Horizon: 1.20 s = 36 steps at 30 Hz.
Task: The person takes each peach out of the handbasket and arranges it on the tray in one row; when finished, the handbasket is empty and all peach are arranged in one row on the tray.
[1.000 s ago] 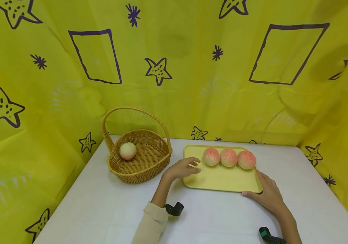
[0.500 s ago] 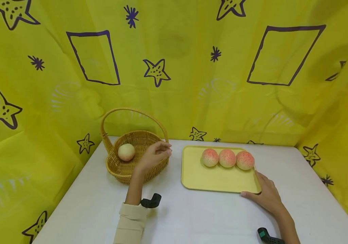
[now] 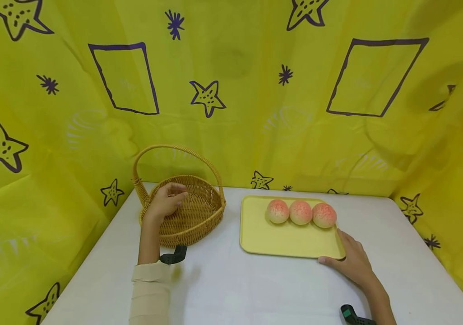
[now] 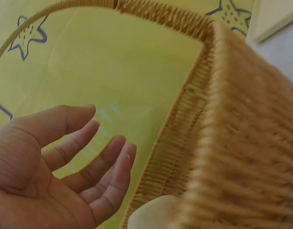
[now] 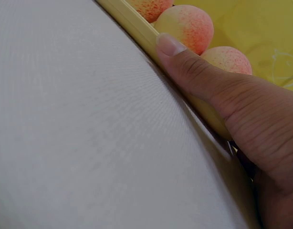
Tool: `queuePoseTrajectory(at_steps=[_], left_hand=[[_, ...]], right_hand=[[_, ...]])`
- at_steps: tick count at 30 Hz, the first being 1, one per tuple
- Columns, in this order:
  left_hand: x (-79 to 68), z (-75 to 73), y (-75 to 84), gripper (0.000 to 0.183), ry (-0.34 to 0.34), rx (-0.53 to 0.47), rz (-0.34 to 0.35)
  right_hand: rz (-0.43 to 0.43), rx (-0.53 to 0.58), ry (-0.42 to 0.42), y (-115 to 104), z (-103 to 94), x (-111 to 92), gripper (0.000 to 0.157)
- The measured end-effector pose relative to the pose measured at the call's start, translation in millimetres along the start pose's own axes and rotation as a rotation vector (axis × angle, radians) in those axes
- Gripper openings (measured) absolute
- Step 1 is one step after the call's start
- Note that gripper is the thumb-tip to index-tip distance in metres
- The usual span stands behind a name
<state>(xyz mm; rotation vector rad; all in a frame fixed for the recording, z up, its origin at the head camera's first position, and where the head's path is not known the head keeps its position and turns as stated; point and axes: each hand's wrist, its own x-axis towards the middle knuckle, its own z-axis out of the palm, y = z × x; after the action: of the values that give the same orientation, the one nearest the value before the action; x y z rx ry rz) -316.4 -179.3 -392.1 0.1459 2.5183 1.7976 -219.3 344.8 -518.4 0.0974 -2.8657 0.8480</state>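
My left hand (image 3: 169, 198) hovers over the left part of a wicker basket (image 3: 199, 228), its fingers loosely bent and nothing between them. In the left wrist view, a pale peach (image 4: 153, 213) shows inside the basket, below the fingers and apart from them; in the head view the hand mostly hides it. My right hand (image 3: 353, 262) holds the front right corner of a yellow tray (image 3: 288, 243), thumb on the front edge and fingers along the right side. Three pink-and-cream peaches (image 3: 301, 212) sit in a row at the tray's back.
The basket's tall arched handle (image 3: 174, 146) rises over its back. A white table (image 3: 231, 289) bears basket and tray, with a strip of tabletop between them. A yellow patterned curtain (image 3: 239, 135) closes off the back and sides.
My left hand has moved left from beside the tray's left edge, past the basket's right rim, to above the peach in the basket. The right hand stays on the tray corner.
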Motion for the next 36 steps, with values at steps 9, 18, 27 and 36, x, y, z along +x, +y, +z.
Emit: queuePoseTrajectory(at_steps=[9,18,27,36], left_hand=[[10.4,-28.9,3.8,0.057,0.016,0.080,-0.161],[18.5,-32.8,-5.1,0.057,-0.012,0.129,-0.216],[24.7,-33.2,-21.1,0.063,-0.084,0.188,-0.294],[23.2,-25.9,-29.1,0.067,-0.123,0.103,-0.368]], right_hand=[[0.006,-0.016,-0.004,-2,0.0,-1,0.112],[0.003,-0.016,0.000,-2,-0.3,-1,0.112],[0.002,-0.014,0.007,-2,-0.9,-1,0.112],[-0.007,-0.017,0.006,-2,0.1,-1,0.112]])
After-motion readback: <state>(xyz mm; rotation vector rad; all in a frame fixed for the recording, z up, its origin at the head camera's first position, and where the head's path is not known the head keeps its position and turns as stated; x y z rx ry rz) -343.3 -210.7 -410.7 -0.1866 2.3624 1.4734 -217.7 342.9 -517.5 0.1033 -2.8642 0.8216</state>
